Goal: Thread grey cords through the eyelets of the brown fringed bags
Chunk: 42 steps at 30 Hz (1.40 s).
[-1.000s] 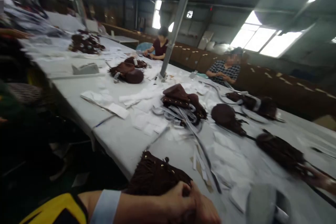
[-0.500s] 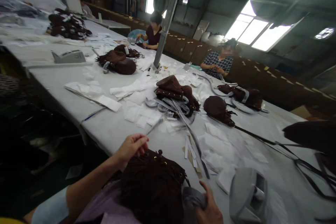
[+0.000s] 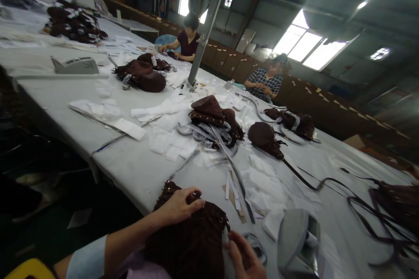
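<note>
A dark brown fringed drawstring bag [image 3: 193, 239] with brass eyelets lies at the table's near edge, partly over my lap. My left hand [image 3: 180, 205] rests across its top, with thumb and fingers closed on the gathered rim. At the bag's right side my right hand [image 3: 244, 257] has its fingers pinched by the short strap end [image 3: 228, 225], low in the picture. Just behind those fingers is a shiny grey roll [image 3: 257, 246], apparently tape, partly hidden by the hand. A grey tape dispenser [image 3: 299, 244] stands to the right.
More brown bags [image 3: 209, 111] with plastic-wrapped straps lie across the white table [image 3: 131, 174]. White paper sheets [image 3: 166, 139] are scattered about. Long straps [image 3: 356, 209] trail on the right. A metal post [image 3: 206, 30] rises mid-table. Two people [image 3: 266, 80] sit at the far side.
My left hand has moved right and down onto the bag's rim. My right hand has shifted left from the grey roll to the bag's side. The view has turned slightly.
</note>
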Each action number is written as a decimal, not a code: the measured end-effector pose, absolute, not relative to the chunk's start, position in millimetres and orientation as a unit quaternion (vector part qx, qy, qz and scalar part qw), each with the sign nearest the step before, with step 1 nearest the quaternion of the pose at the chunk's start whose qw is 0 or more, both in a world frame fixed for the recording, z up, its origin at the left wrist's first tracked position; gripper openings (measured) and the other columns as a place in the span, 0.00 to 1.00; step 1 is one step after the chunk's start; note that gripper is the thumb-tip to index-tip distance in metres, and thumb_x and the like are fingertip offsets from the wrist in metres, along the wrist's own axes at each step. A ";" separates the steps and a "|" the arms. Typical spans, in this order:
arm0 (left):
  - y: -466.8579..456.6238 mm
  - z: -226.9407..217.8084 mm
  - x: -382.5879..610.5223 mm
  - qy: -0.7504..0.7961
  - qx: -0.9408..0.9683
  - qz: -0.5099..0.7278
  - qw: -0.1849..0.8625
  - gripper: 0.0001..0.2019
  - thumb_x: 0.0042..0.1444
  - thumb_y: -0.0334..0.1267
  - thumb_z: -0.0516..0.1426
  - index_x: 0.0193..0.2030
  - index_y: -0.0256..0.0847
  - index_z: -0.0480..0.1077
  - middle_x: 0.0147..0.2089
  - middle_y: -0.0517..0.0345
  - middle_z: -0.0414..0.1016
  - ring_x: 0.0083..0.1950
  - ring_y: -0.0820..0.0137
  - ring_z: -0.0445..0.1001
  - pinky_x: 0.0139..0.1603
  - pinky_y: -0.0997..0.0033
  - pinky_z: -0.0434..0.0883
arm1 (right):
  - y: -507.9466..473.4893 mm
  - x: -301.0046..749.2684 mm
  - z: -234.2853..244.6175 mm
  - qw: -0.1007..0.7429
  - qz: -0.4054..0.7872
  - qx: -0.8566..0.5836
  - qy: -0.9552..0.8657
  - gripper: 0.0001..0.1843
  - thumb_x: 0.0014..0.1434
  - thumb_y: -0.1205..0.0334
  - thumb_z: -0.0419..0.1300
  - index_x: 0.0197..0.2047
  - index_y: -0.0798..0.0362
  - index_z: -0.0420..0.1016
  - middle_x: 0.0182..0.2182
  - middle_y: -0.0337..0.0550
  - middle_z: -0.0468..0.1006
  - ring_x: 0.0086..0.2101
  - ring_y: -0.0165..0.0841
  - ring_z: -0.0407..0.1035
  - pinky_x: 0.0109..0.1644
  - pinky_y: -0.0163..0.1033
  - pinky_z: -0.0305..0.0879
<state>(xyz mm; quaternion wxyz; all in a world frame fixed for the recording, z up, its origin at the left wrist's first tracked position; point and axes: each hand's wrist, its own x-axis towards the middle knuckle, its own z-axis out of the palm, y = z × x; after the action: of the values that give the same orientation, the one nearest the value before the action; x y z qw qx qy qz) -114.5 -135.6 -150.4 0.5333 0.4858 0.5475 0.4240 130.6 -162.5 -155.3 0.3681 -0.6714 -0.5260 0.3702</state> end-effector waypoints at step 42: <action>-95.2 -180.0 -183.2 0.487 0.692 0.339 0.412 0.11 0.60 0.40 0.49 0.44 0.43 0.70 0.39 0.55 0.74 0.40 0.65 0.70 0.44 0.70 0.64 | -19.5 47.0 -86.8 0.085 0.213 -0.548 -0.804 0.05 0.56 0.73 0.55 0.31 0.54 0.69 0.27 0.42 0.73 0.29 0.34 0.71 0.34 0.37 0.62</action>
<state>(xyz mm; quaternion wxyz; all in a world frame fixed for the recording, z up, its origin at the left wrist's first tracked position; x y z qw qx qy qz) -183.2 -95.2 -180.0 0.4119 0.6917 0.4869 0.3389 47.0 -19.5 -86.8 0.0851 -0.5481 -0.8043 0.2131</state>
